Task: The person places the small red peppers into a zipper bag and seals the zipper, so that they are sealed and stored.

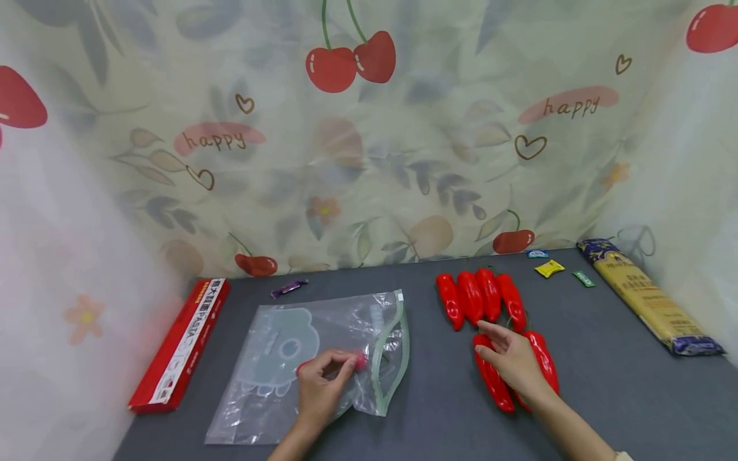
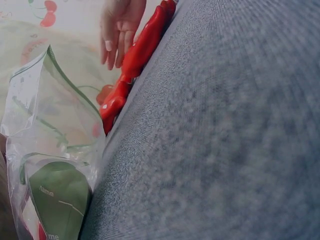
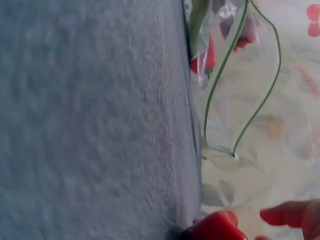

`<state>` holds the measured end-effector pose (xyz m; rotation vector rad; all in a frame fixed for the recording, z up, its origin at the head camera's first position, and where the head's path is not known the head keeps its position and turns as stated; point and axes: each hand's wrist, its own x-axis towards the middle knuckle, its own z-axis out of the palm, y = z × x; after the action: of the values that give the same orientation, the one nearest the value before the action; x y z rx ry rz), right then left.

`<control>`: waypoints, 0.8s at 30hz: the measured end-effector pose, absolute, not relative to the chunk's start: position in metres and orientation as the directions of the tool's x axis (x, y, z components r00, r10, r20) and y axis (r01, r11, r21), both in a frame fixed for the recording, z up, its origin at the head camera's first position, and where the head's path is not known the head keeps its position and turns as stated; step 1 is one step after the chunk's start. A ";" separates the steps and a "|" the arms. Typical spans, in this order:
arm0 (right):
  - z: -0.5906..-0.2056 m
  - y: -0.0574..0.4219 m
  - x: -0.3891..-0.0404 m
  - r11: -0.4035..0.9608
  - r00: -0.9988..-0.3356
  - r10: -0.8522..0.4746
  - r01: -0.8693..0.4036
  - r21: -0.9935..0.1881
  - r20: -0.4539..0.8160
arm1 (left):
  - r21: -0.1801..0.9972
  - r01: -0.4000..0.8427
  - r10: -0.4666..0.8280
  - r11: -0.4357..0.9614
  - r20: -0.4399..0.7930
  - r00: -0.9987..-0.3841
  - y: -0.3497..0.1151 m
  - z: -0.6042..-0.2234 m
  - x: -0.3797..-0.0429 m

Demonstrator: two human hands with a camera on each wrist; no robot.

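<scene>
Nearest the head camera lie two forearms (image 1: 567, 422). The left hand (image 1: 321, 387) pinches a transparent bag (image 1: 248, 416), mouth parted toward the right; the right hand (image 1: 514, 363), thumb and fingers apart, is over red peppers (image 1: 494, 383), the near pair's long axes slanting toward lower right. Tabletop (image 1: 435, 397) separates bag and peppers. Left wrist view: right fingers (image 2: 112, 47) hang beside peppers. Right wrist view: one fingertip (image 3: 274, 214) is just clear of a pepper.

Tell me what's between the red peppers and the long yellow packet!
In the head view, a blue wrapper, a yellow wrapper and a green wrapper lie between the red peppers and long yellow packet, towards the back.
</scene>
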<state>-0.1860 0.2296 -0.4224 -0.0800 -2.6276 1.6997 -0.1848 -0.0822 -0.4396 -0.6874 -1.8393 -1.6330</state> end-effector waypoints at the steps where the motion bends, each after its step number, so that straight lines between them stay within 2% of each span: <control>1: -0.423 0.229 -0.186 0.410 -0.998 0.059 0.040 -0.911 -0.017 | 0.690 0.714 0.001 0.118 0.719 -0.695 -0.082 -0.440 -0.185; 12: -0.436 0.216 -0.190 0.383 -0.993 0.112 0.069 -0.921 -0.027 | 0.678 0.727 -0.015 0.107 0.732 -0.681 -0.081 -0.440 -0.185; 19: -0.446 0.208 -0.191 0.441 -0.997 0.072 0.056 -0.896 -0.027 | 0.684 0.721 -0.013 0.113 0.726 -0.687 -0.081 -0.439 -0.184; 24: -0.447 0.206 -0.192 0.464 -0.995 0.091 0.077 -0.882 -0.039 | 0.683 0.723 -0.008 0.107 0.727 -0.686 -0.081 -0.439 -0.185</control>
<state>-0.1919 0.2057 -0.4474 -0.1537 -2.6762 1.6115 -0.1847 -0.0807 -0.4393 -0.6962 -1.8136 -1.6338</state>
